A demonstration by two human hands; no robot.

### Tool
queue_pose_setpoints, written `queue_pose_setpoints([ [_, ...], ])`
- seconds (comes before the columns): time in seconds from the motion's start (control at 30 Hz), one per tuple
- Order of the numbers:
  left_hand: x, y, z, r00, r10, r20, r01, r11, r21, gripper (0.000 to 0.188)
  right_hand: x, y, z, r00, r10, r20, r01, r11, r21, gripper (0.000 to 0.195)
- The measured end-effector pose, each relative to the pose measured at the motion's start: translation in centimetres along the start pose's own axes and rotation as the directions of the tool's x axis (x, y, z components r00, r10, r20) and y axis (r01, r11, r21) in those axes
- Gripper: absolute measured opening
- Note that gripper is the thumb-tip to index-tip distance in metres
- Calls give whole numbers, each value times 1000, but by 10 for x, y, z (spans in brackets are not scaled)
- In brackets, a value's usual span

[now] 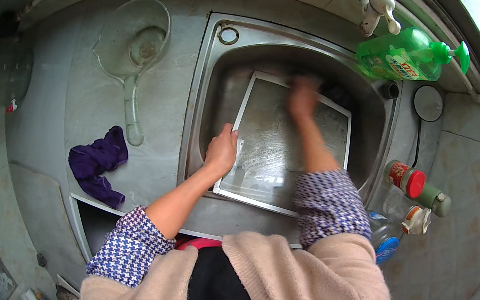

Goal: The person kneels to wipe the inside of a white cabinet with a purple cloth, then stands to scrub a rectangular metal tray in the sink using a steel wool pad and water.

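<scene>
A flat glass panel in a white metal frame leans in the stainless steel sink, its near edge over the sink's front rim. Wet, cloudy streaks cover much of the glass. My left hand grips the frame's left side, thumb on top. Over the panel's far edge is my right hand, blurred by motion. Something dark shows beside it in the sink, too blurred to name. Whether my right fingers hold anything cannot be made out.
Left of the sink lie a clear plastic water ladle and a purple cloth. A tap and a green pump bottle of dish soap are at the back right. Jars and a round mirror stand along the right.
</scene>
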State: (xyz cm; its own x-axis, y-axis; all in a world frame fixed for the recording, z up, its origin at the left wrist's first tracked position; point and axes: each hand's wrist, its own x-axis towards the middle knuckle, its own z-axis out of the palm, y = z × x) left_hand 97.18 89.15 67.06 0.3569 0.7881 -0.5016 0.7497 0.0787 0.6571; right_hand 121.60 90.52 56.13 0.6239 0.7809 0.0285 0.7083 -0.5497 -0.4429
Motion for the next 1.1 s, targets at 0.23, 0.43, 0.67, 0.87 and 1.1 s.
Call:
queue_pose_setpoints([
  [0.23,4,-5,1,1000,-10,-10,10,1000,18,24,1,-44,-10,959,251,135,-235,964,-124,21],
  [0.43,3,-9,2,999,26,-22,-26,1000,2,26,-11,-17,-12,986,76,146,-64,995,-82,19],
  [0.67,7,-9,-1,998,48,-44,-48,999,21,25,-15,3,-32,983,178,-41,-183,949,-257,18],
  [0.87,6,-9,1,997,66,-31,-65,997,32,25,-19,-5,-6,998,13,-56,-24,979,-200,19],
  [1.1,9,-10,6,995,82,-48,-83,997,-7,25,9,37,-47,928,355,-111,-359,779,-514,25],
])
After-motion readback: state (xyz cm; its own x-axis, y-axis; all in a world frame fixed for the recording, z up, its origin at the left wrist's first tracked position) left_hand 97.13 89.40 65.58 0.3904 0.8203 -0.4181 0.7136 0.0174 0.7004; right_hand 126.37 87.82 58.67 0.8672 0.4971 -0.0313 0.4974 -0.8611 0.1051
